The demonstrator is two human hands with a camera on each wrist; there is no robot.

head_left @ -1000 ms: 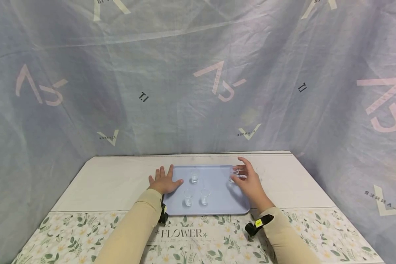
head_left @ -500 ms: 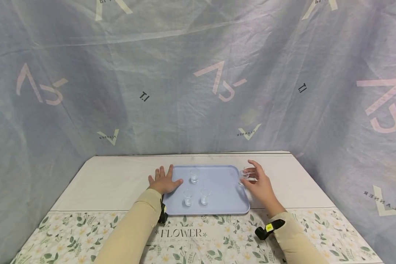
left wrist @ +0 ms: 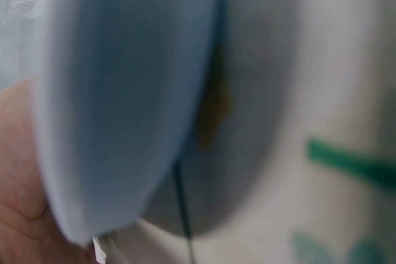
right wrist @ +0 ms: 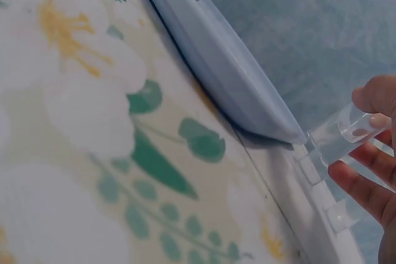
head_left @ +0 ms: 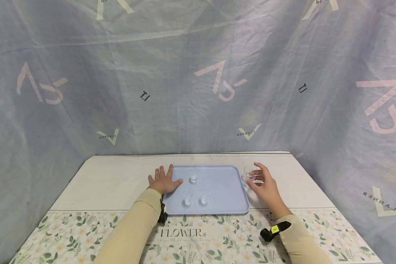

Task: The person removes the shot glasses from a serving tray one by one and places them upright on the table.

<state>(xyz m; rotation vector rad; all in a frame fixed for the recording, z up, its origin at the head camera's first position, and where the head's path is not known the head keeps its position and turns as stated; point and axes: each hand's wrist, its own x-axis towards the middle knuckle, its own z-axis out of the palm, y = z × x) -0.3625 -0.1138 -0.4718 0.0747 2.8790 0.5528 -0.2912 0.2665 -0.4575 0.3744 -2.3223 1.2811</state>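
Observation:
My right hand (head_left: 264,186) pinches a small clear shot glass (right wrist: 339,134) between thumb and fingers, just beyond the tray's right rim. Two more shot glasses, one of them this glass (right wrist: 340,214), stand on the table behind it in the right wrist view. Spread over the left rim of the light blue tray (head_left: 219,205) lies my left hand (head_left: 165,183), its fingers straight. On the tray stand three upright shot glasses: one at the back (head_left: 194,176), one at the front left (head_left: 187,198) and one beside it (head_left: 204,198). In the left wrist view the blurred tray rim (left wrist: 136,91) hides much.
Under the tray is a white table cover (head_left: 118,183) with a flowered front band (head_left: 85,234) lettered FLOWER. A grey-blue curtain (head_left: 171,110) with printed letters closes off the back and both sides.
My right hand has carried the shot glass rightward, from above the tray's right part to past its right rim. The left hand and the three glasses on the tray have stayed put.

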